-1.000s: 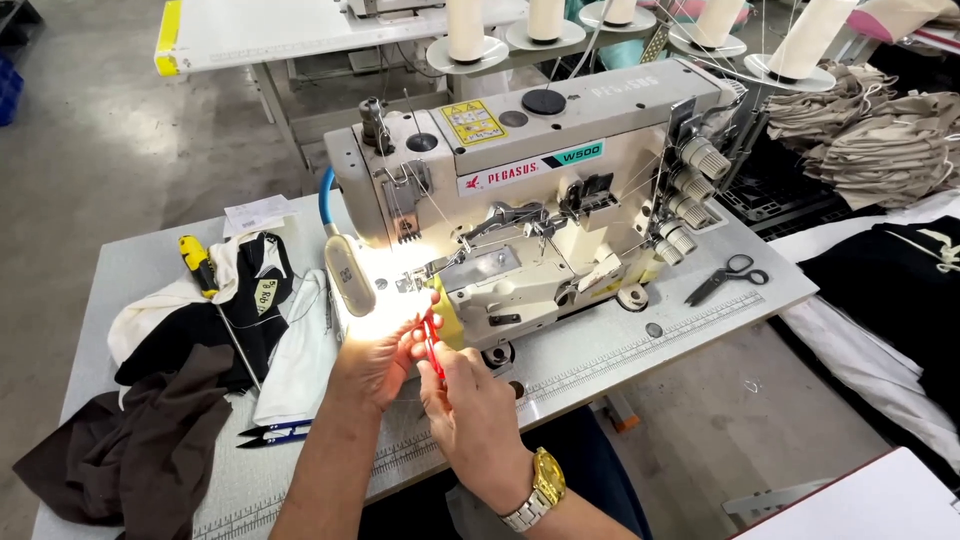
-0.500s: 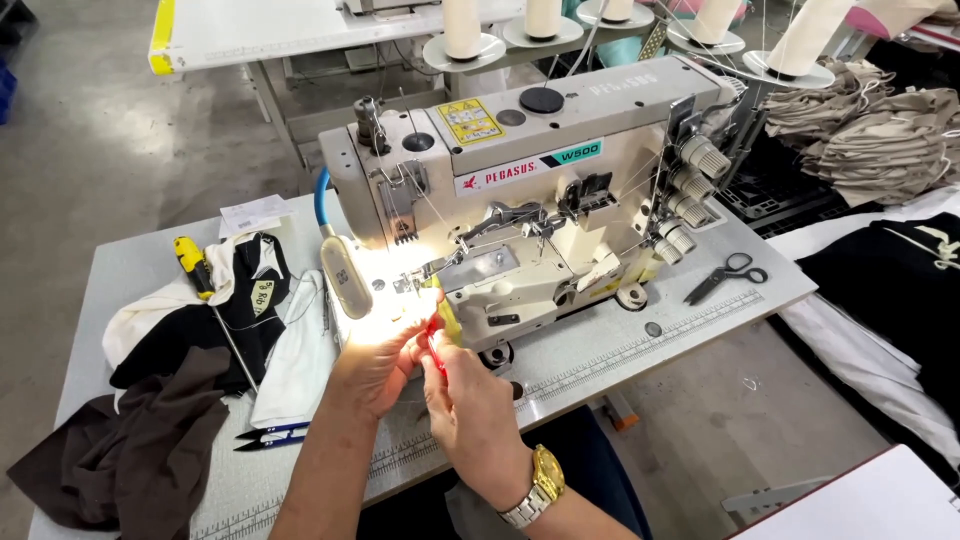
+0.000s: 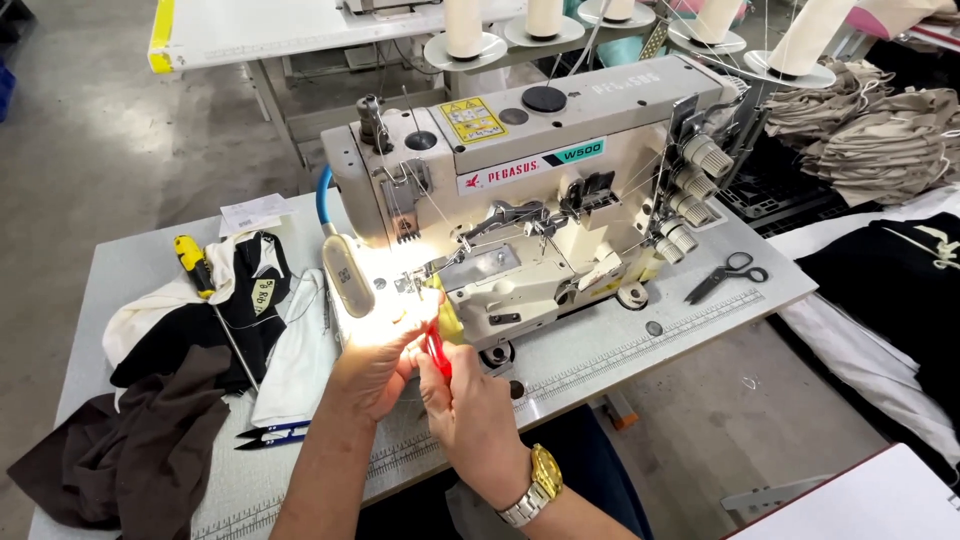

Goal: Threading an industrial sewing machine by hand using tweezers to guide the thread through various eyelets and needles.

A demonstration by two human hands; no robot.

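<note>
Head view, looking down: a person sits at a cream industrial sewing machine [image 3: 540, 200] on a grey table [image 3: 130, 270]. The right hand [image 3: 475, 420], gold watch at the wrist, pinches a small red tool [image 3: 436, 352] pointed at the brightly lit needle area. The left hand [image 3: 375, 365] is curled beside it, fingertips lost in the glare; I cannot tell what it grips. This looks like threading or adjusting at the needle, fine work calling for steady, tiny movements. Scissors [image 3: 725, 275] lie well apart.
</note>
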